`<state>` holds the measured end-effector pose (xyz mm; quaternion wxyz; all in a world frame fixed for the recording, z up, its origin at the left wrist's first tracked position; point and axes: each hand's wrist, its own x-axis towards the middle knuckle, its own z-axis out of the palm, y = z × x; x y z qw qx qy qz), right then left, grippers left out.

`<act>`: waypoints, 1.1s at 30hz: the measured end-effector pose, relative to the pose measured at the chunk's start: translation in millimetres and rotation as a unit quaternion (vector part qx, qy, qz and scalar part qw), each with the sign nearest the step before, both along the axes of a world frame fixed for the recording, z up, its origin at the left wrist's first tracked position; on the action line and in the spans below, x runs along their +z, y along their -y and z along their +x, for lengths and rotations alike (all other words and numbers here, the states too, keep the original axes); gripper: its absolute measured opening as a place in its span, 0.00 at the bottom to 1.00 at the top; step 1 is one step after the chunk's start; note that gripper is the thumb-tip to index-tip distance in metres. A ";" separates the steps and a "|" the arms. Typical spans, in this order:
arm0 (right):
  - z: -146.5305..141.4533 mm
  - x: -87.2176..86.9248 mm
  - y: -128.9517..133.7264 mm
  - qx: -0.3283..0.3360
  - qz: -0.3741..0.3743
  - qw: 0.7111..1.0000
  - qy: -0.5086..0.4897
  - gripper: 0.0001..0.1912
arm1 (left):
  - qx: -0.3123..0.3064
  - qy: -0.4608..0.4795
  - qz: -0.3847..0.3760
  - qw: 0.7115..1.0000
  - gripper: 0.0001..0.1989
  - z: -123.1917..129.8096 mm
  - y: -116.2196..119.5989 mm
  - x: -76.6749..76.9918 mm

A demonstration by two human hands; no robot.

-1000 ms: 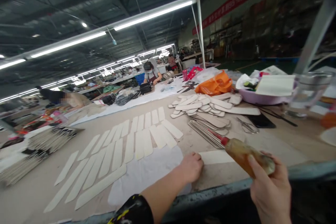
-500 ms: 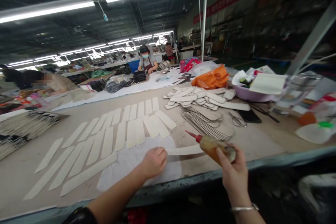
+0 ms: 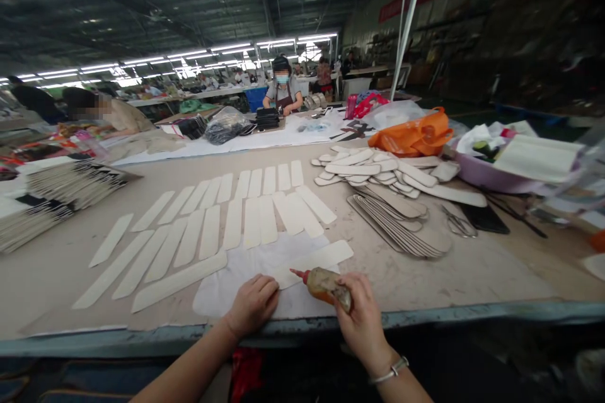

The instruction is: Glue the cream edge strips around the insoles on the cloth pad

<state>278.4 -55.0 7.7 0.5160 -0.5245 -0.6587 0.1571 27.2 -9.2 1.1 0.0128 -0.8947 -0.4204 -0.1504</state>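
My right hand [image 3: 362, 318] is wrapped around a squeeze glue bottle [image 3: 326, 284] with amber contents and a red nozzle. The bottle is tilted, and its tip points left, just over a cream strip [image 3: 326, 256]. That strip lies on a white sheet [image 3: 222, 293] near the table's front edge. At the strip's left end rests my left hand [image 3: 255, 303], fingers curled together and pressed on it. Beyond the sheet, several more cream strips [image 3: 210, 233] are laid out in two rows.
Right of the strips lie a fanned stack of dark-edged pieces [image 3: 397, 223], a loose pile of pale pieces [image 3: 378, 170], scissors [image 3: 458, 223] and a black phone [image 3: 484, 217]. An orange bag [image 3: 411, 135] and a purple basin [image 3: 496, 173] stand behind. Stacked panels [image 3: 70, 192] are at left; a co-worker [image 3: 283, 91] sits opposite.
The bottle in my right hand has moved left and its nozzle is now over the strip, close to my left hand. The strip lies flatter on the sheet. The view has shifted.
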 end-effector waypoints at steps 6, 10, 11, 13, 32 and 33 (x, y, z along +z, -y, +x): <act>-16.3 2.9 -5.1 0.033 -0.006 0.999 0.028 0.21 | -0.019 0.035 -0.006 0.999 0.08 -3.4 -0.2 -1.9; -25.7 4.2 -7.2 0.054 -0.012 0.998 0.039 0.21 | -0.019 0.036 -0.010 0.999 0.09 -2.4 -1.1 -2.8; -27.3 4.0 -7.5 0.058 -0.017 0.997 0.043 0.22 | -0.019 0.034 -0.012 0.999 0.09 -2.2 -1.3 -3.1; -28.6 3.0 -7.9 0.063 -0.027 0.996 0.048 0.23 | -0.018 0.031 -0.016 0.999 0.09 -2.0 -1.7 -3.6; 64.8 -5.8 -18.9 -0.205 -0.032 0.971 0.117 0.18 | -0.047 0.070 0.023 0.996 0.06 -6.1 -7.3 -16.5; 65.6 -5.3 -19.5 -0.212 -0.031 0.970 0.116 0.17 | -0.048 0.069 0.024 0.996 0.06 -6.0 -7.2 -16.4</act>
